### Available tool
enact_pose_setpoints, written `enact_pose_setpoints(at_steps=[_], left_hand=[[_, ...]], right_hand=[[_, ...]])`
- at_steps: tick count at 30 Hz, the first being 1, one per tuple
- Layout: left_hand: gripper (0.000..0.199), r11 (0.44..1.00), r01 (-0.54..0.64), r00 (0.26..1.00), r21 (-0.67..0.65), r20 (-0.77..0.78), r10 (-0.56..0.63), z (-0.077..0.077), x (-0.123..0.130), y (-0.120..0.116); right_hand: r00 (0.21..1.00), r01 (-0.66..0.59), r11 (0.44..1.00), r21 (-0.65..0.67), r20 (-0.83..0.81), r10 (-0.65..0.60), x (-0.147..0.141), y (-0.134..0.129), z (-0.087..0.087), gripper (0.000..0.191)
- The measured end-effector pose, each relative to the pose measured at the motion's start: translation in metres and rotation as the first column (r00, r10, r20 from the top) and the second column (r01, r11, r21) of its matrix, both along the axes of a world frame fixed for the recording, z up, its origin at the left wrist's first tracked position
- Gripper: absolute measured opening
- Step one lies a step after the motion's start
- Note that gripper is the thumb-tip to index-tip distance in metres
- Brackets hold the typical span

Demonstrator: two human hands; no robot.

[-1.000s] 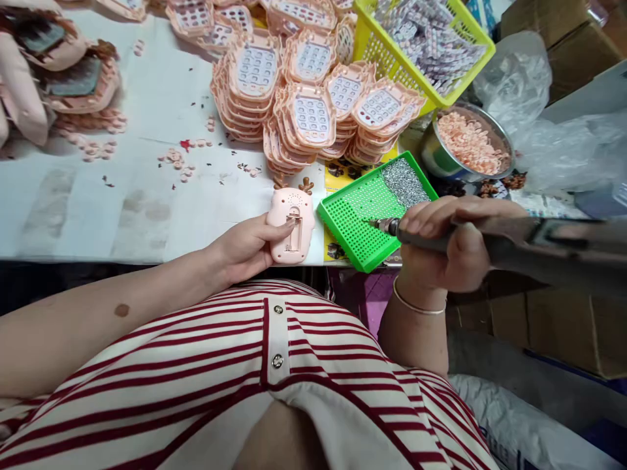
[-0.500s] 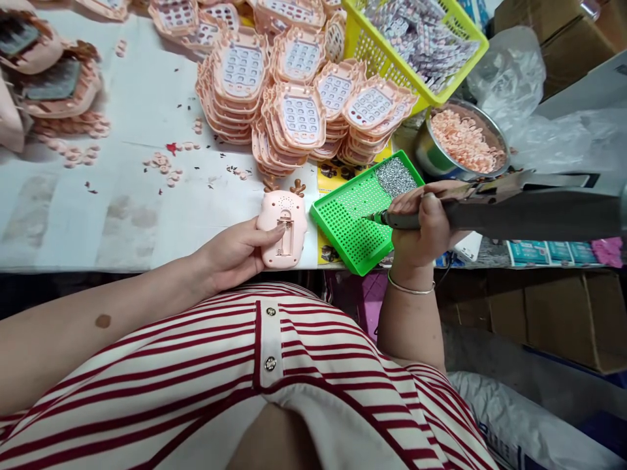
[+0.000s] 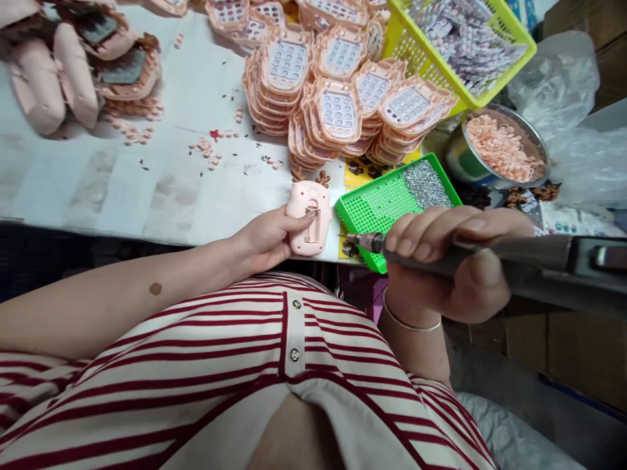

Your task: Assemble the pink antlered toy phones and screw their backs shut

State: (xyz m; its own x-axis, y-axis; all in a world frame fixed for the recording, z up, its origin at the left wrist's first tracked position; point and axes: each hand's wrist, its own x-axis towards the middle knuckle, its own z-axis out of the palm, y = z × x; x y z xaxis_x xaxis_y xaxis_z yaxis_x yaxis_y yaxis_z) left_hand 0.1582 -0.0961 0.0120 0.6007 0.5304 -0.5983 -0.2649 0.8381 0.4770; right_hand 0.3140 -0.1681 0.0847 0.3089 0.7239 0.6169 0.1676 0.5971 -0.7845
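Observation:
A pink plastic toy casing (image 3: 301, 243) with brown antlers lies back side up at the table's front edge, its battery compartment uncovered. My left hand (image 3: 267, 238) grips it from the left, thumb over the compartment. My right hand (image 3: 441, 261) is wrapped round a dark electric screwdriver (image 3: 533, 258), whose tip points left, over the front part of a green perforated tray (image 3: 375, 202). Small silver screws (image 3: 426, 184) fill the tray's back right part. The tip and the casing are apart. Whether a screw sits on the tip is too small to tell.
Stacked pink front panels (image 3: 337, 114) stand behind the casing. At the back right are a yellow basket (image 3: 477, 98) of packets and a metal bowl (image 3: 460, 153) of pink parts. More casings (image 3: 36, 85) and scattered pink pieces (image 3: 208, 149) lie at the left.
The screwdriver in my right hand has come nearer the camera and toward the casing, its tip now beyond the tray's screws. The whole view has shifted, moving the scene rightward. My left hand keeps its hold.

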Motion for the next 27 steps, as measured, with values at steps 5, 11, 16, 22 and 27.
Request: enact_pose_setpoints(at_steps=[5, 11, 16, 22, 27], left_hand=[[0.024, 1.000, -0.013, 1.000, 0.026, 0.029, 0.012, 0.002, 0.001, -0.001], [0.024, 0.999, -0.049, 0.998, 0.007, 0.036, 0.049, 0.004, 0.003, -0.001], [0.017, 0.996, -0.086, 0.995, -0.006, 0.052, 0.086, 0.005, 0.005, -0.001], [0.020, 0.998, -0.063, 0.996, -0.014, 0.055, 0.064, 0.006, 0.004, -0.001], [0.017, 0.997, -0.076, 0.995, -0.004, 0.067, 0.076, 0.004, 0.005, -0.001]], right_hand=[[0.940, -0.332, 0.942, -0.050, -0.106, 0.325, -0.028, -0.002, -0.005, 0.010], [0.943, -0.328, 0.942, -0.071, -0.087, 0.322, -0.036, 0.002, -0.019, 0.013], [0.962, -0.262, 0.949, -0.173, 0.027, 0.271, -0.043, 0.003, -0.020, 0.023], [0.948, -0.239, 0.885, -0.401, 0.102, 0.302, -0.047, 0.009, -0.010, 0.047], [0.949, -0.314, 0.939, -0.142, -0.008, 0.317, -0.050, 0.007, -0.019, 0.028]])
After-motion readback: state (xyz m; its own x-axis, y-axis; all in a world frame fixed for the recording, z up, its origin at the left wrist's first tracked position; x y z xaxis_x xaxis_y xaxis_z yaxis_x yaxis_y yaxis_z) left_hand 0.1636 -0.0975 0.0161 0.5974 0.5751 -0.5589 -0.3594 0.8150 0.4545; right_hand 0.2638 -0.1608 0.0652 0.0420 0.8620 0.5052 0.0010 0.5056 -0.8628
